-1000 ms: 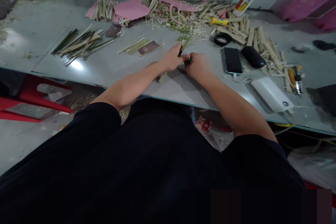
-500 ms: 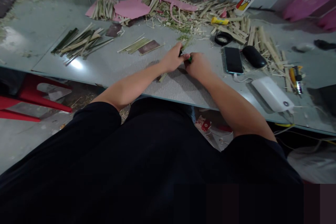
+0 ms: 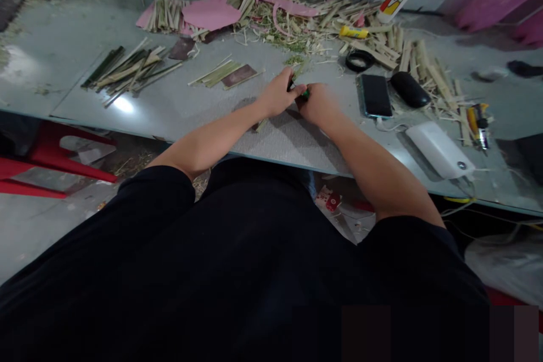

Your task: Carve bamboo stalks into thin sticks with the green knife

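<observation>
- Our left hand is closed around a slim, pale green strip of bamboo-like material, which pokes out just beyond its fingers.
- A short pale stub shows beneath our left forearm; we cannot be sure whether it is the same strip's near end.
- Our right hand, just right of the left and meeting it at the thumb, is clenched on a small green tool, mostly hidden by the fingers.
- Left of our left hand, thin pale green slats lie beside a flat brown rectangular piece; farther left sits a loose heap of green and tan strips.
- Right of our right hand lie a black smartphone, a black oval case and, nearer us, a white rectangular power bank.
- Beyond both hands, a yellow cylindrical tube lies off to the right and pink paper to the left.
</observation>
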`<state>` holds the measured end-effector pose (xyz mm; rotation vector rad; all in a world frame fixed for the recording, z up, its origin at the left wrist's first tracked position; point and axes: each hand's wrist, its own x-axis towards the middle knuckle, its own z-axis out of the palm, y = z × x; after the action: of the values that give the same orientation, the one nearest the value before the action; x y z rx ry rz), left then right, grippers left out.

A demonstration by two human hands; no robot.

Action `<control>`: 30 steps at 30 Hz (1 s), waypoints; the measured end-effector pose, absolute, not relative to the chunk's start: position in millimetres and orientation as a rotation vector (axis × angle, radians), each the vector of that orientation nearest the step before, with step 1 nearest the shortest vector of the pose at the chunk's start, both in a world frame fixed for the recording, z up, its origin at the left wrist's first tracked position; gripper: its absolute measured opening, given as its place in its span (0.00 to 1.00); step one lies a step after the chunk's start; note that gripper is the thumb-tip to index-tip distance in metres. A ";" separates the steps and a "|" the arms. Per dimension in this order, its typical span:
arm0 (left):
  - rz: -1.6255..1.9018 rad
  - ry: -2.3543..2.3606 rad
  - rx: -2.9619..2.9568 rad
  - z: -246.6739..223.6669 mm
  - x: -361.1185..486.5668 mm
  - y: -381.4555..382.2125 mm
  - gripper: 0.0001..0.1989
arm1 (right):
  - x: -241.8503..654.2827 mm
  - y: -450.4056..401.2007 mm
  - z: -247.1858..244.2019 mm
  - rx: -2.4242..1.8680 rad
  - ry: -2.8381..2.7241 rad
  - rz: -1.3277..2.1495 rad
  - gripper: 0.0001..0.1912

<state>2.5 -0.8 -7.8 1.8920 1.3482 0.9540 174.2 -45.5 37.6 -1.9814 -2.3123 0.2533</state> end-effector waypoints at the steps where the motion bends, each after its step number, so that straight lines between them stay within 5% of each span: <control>1: 0.964 1.350 1.902 -10.7 2.1 1.9 0.27 | 174.2 -45.6 37.8 -1.993 -2.298 0.256 0.20; 6: 0.968 1.342 1.959 -17.4 1.4 8.1 0.20 | 174.7 -44.3 35.2 -2.037 -2.233 0.204 0.18; 18: 0.934 1.339 1.890 7.8 4.6 -11.2 0.32 | 176.2 -43.7 36.1 -1.936 -2.382 0.203 0.18; 30: 0.892 1.407 1.812 13.2 6.0 -15.8 0.33 | 175.6 -44.8 34.7 -1.986 -2.270 0.246 0.13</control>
<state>6.0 -15.8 13.2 1.8117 1.4067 0.8924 175.6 -44.8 34.7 -1.9859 -2.2699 0.2459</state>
